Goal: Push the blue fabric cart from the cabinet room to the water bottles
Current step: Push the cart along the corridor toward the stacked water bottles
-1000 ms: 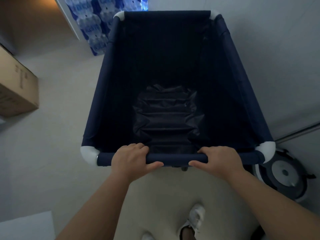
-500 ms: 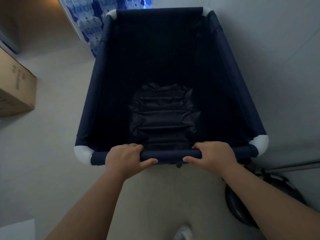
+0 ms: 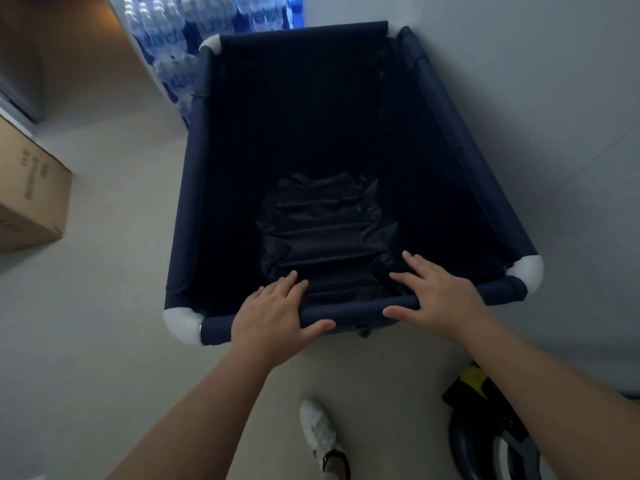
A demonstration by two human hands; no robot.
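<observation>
The dark blue fabric cart with white corner pieces stands in front of me, empty, its crumpled bottom showing. Its far left corner is right against the stacked packs of water bottles at the top of the view. My left hand lies on the near rail with the fingers stretched out over it and the thumb underneath. My right hand rests on the same rail further right, fingers spread and straight, not wrapped around it.
A cardboard box sits on the floor at the left. A grey wall runs close along the cart's right side. A black and yellow device lies by my right arm, and my white shoe is below the cart.
Both hands have uncurled from a closed grip on the near rail to flat, spread fingers. The cart has turned slightly, and more of the bottle packs show at the top.
</observation>
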